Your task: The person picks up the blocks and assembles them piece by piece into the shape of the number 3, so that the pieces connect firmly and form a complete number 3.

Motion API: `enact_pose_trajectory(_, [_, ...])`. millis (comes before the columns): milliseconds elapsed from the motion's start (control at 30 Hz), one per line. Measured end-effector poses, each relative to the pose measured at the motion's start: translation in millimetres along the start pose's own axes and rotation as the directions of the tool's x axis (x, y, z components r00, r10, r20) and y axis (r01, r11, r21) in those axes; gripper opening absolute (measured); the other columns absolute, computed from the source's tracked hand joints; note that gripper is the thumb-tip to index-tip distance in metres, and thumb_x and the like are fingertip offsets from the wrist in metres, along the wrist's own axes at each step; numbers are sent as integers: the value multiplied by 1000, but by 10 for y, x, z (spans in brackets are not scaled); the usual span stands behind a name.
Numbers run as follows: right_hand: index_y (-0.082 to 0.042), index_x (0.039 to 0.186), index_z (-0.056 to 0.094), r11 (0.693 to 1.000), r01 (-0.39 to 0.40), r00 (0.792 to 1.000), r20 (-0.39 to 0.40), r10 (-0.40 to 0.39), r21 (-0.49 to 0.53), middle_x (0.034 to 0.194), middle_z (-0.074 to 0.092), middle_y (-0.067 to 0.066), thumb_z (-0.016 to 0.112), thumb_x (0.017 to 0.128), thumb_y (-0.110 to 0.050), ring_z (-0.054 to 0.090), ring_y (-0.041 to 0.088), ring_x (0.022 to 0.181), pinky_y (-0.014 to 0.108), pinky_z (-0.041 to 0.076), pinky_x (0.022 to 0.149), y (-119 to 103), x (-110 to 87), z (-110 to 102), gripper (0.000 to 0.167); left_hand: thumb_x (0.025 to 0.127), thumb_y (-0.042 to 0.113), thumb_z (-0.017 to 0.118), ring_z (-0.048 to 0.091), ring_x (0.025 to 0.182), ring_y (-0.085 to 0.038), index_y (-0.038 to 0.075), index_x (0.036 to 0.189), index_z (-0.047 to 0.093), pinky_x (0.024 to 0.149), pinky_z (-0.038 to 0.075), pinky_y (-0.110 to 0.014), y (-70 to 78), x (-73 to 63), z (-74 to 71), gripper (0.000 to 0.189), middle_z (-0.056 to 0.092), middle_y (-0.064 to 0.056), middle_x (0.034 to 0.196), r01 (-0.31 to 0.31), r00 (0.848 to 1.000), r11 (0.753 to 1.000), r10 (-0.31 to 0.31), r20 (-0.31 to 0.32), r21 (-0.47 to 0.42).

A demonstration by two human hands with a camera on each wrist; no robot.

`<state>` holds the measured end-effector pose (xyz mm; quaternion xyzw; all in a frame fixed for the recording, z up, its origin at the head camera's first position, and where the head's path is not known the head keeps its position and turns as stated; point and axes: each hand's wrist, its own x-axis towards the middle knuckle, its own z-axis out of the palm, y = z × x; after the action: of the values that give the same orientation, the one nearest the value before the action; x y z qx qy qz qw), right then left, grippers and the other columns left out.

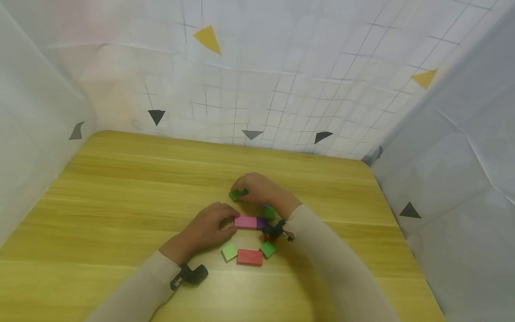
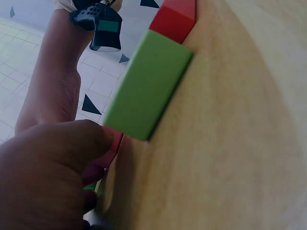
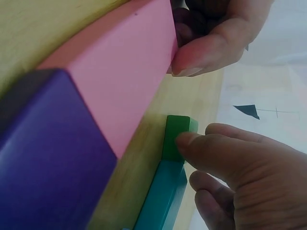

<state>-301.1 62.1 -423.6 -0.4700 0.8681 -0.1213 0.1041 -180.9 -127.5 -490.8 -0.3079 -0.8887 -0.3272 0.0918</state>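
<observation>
In the head view, my left hand (image 1: 209,226) grips the left end of a pink block (image 1: 245,222), thumb on the near side. A purple block (image 3: 57,158) butts against that pink block's other end, large in the right wrist view. My right hand (image 1: 259,188) reaches across beyond it and pinches a small green block (image 3: 176,139) between thumb and fingers. A teal block (image 3: 160,196) lines up end to end with that green block. The right hand's other fingers curl below the thumb in the right wrist view.
Nearer the body lie a light green block (image 1: 229,252), a red block (image 1: 250,257) and a green block (image 1: 268,249). Another green block (image 1: 268,212) sits below the right wrist, beside a partly hidden blue piece. White patterned sheets (image 1: 257,89) enclose the wooden table (image 1: 120,179).
</observation>
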Motion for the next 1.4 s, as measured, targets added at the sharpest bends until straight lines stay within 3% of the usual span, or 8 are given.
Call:
enact_pose_trajectory(667, [-17,115,74,998,-18,1000,-8,17,-53,117,71,-3,75,88,-20,63,15,114,31,47,102,12,-9,41,27,88,28,72,57,103,-7,19,115,70,92,51,-31,41,-3,-21,28,68,8,112,26,1000,1000,-26,17,-15])
enact_pose_trajectory(1133, [-13,110,75,990,62,998,-25,-66,-129,113,72,-1,74,89,-15,64,17,112,30,49,100,-6,7,70,21,89,24,72,57,103,-7,18,114,71,91,51,-29,39,-2,-11,26,68,7,111,10,1000,1000,-10,-10,-18])
enact_pose_trajectory(1400, [-12,114,75,985,76,997,-19,-80,-155,120,71,2,72,90,-13,63,19,117,32,47,104,-29,-5,60,24,88,23,73,58,102,-7,18,113,71,89,52,-29,38,-1,-3,26,69,7,110,-1,1000,1000,1,-22,-12])
